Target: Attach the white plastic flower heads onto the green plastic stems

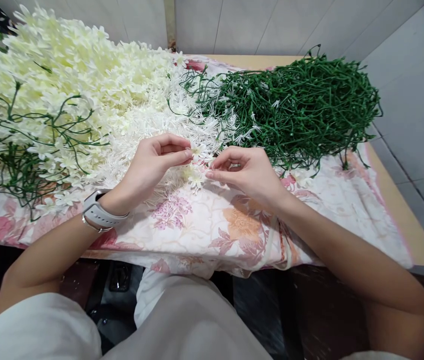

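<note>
head view: the left hand (155, 162) is curled, thumb and forefinger pinched shut on a small cream artificial flower (197, 150) at its fingertips, lifted just above the table so the bloom faces the other hand. the right hand (244, 172) is also closed in a pinch, thumb against forefinger, its tips almost meeting the left one's; what it grips is too small to make out, perhaps a thin white piece. the two pinches sit close together, which looks like a way to line up small parts precisely. a pale smartwatch (99, 212) wraps the left wrist.

just under and behind the fingers lies a loose spread of spiky white plastic sprigs (159, 125), within easy reach. further left and back is a large heap of cream flower sprays (69, 75), some with green stems (20, 160) trailing towards the table's near left edge. to the right, apart from the hands, is a tangled mound of bare green plastic stems (302, 105). everything rests on a floral cloth (234, 225) draped over a table (403, 215) set against a tiled wall (414, 75); the piles seem sorted by kind around the working spot.
</note>
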Demonstrator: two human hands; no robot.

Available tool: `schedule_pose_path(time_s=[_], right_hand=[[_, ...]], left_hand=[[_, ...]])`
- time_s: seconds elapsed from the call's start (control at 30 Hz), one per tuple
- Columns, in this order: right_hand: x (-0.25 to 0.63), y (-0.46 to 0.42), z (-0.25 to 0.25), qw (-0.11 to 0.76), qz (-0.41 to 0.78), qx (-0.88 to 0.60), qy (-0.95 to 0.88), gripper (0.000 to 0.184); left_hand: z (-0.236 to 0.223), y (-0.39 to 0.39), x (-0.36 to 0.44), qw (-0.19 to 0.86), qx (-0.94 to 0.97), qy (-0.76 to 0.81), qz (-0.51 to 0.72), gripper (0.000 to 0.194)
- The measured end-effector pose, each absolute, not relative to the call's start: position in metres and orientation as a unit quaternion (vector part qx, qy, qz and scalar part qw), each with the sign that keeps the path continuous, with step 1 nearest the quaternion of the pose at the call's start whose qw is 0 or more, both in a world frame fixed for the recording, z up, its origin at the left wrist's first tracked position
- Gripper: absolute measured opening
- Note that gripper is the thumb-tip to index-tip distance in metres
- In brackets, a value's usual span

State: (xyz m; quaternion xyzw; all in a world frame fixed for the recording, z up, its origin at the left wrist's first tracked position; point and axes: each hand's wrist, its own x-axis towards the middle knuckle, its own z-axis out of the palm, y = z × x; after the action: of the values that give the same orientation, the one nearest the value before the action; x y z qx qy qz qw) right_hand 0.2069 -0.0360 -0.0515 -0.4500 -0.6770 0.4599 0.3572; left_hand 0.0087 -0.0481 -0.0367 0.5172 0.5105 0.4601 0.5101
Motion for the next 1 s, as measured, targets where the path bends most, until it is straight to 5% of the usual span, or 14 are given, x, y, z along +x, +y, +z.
schedule_pose_path(time_s=[0.3, 0.63, 1.0], right_hand=[[0.2060, -0.0354, -0.0500, 0.346, 0.545, -0.461, -0.609, 0.021], [0.2074, -0.0345, -0.0513, 0.386, 0.575, -0.442, -0.571, 0.019], [0.2103, -0.0337, -0.0486, 0.381, 0.588, -0.424, -0.573, 0.012]], left_hand=[[-0.0346, -0.0483, 0.0108, 0.515, 0.514, 0.518, 0.451, 0.017], [-0.0322, -0.0563, 0.0135, 0.574, 0.584, 0.489, 0.302, 0.012], [-0.0388, -0.0489, 0.0101, 0.537, 0.580, 0.508, 0.343, 0.012]])
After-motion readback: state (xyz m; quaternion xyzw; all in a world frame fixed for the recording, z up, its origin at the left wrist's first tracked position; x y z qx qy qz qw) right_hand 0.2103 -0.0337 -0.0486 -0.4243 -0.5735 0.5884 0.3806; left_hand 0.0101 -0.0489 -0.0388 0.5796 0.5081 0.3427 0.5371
